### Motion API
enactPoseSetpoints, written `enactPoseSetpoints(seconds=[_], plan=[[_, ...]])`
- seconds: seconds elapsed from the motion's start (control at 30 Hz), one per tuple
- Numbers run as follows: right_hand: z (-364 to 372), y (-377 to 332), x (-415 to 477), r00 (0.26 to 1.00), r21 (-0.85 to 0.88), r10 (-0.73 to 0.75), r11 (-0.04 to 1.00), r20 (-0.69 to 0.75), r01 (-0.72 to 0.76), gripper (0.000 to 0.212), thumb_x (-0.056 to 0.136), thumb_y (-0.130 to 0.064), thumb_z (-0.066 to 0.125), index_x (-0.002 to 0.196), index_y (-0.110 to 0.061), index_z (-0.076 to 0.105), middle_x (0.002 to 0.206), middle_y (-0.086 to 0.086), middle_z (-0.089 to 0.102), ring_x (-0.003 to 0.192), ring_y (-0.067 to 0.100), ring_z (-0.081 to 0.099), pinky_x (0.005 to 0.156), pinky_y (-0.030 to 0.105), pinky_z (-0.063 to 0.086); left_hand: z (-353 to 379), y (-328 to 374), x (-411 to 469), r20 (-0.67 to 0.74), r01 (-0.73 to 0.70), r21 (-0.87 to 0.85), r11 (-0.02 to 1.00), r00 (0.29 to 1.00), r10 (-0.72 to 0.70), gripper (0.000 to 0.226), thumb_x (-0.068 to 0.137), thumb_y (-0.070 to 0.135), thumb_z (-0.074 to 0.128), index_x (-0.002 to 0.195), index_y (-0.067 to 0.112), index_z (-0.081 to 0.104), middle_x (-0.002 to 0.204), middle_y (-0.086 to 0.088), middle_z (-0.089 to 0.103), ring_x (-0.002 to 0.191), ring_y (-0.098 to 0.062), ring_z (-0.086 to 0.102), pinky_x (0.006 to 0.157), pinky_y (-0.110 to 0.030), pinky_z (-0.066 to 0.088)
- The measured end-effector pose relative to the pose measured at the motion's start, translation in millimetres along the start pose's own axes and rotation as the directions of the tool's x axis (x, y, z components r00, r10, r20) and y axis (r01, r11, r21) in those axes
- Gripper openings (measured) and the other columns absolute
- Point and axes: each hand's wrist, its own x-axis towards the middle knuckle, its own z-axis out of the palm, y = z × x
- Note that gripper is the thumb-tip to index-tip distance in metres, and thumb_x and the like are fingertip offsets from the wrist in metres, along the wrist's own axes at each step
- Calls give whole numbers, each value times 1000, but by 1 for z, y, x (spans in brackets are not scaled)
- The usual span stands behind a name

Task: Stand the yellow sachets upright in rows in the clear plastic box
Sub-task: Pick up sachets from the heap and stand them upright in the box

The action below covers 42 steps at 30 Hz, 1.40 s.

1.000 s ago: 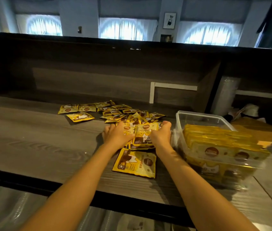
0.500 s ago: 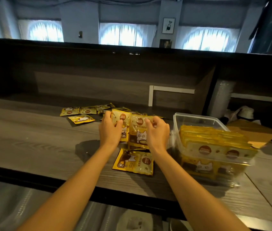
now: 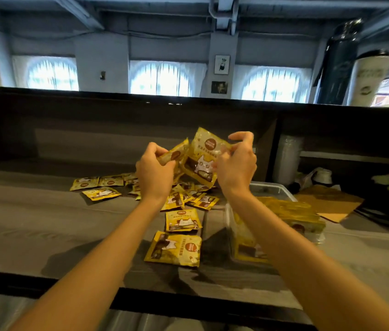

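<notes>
At centre frame the left hand (image 3: 156, 173) grips one yellow sachet (image 3: 175, 154); the right hand (image 3: 236, 163) seems to pinch a second sachet (image 3: 202, 161) between them. The clear plastic box (image 3: 270, 187) sits lower right on the bench (image 3: 45, 223).

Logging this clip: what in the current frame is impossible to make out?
- Head view: the right forearm crosses the clear plastic box, hiding how many sachets stand in it.
- Head view: the held sachets overlap between the left hand and the right hand, so their count is unclear.
- Head view: the loose sachets behind the hands are partly covered.
- Head view: the sachet print is too small and blurred to read.
</notes>
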Motion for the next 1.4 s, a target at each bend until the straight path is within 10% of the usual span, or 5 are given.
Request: enactPoseSetpoints(seconds=[0.37, 0.5, 0.73, 1.1, 1.4], plan=[[-101, 65, 60, 954, 2, 243, 969, -175, -247, 19, 96, -8, 45, 110, -7, 57, 110, 10, 62, 100, 22, 65, 78, 41, 59, 79, 49, -25, 327, -90, -132, 987, 936, 129, 24, 83, -9, 53, 88, 13, 44, 80, 7, 47, 74, -5, 49, 51, -7, 43], [-113, 81, 59, 957, 37, 289, 957, -26, -288, 15, 93, -4, 51, 107, -5, 57, 98, 7, 60, 68, 8, 63, 58, 25, 59, 96, 47, -37, 498, -49, -150, 987, 859, 119, 21, 82, -7, 55, 87, 12, 49, 76, 9, 47, 72, -4, 47, 56, -7, 44], [-122, 92, 53, 940, -136, 277, 958, 199, -253, 20, 92, -1, 48, 108, -4, 61, 104, 12, 58, 95, 22, 56, 71, 25, 52, 97, 27, -40, 718, 139, -115, 984, 696, -14, 22, 86, 0, 54, 77, 21, 53, 83, 0, 54, 82, -15, 54, 62, -21, 43], [-131, 96, 48, 753, -470, 456, 854, 475, -221, 25, 96, -9, 45, 113, -2, 62, 113, 14, 56, 108, 24, 52, 83, 25, 40, 101, 22, -39, 786, 105, 105, 989, 600, -147, 28, 89, 9, 47, 94, -12, 66, 89, -17, 60, 79, -17, 53, 70, -28, 44], [-130, 97, 47, 746, -528, 501, 815, 438, -237, 30, 94, -18, 45, 110, 2, 61, 117, 20, 58, 105, 28, 55, 96, 36, 43, 102, 24, -38, 801, 118, 85, 989, 583, -138, 29, 93, 14, 45, 92, -1, 69, 95, -11, 62, 93, -20, 54, 87, -36, 44]])
